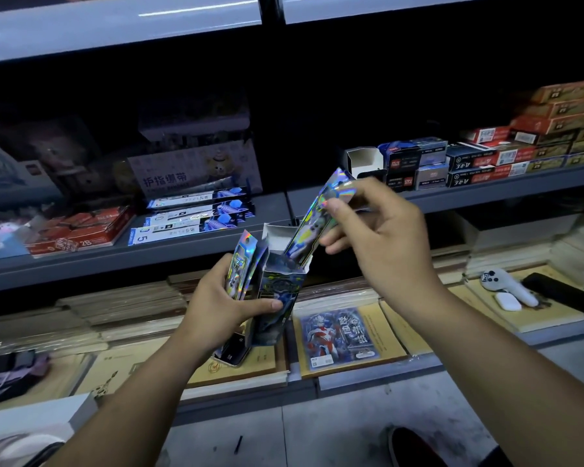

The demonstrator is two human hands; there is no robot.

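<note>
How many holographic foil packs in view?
2: one pack pinched by the right hand, dipping into the open box; another in the left hand. Others may be hidden.

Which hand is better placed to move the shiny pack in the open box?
Right. The right hand pinches the shiny pack at its top, lower end in the open box; the left hand grips that box and spare packs.

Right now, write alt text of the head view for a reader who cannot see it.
The right hand pinches a shiny foil pack whose lower end sits in the open top of a small box, gripped by the left hand together with more foil packs. Behind are dim shop shelves of stationery boxes, with stacked notebooks below.
</note>
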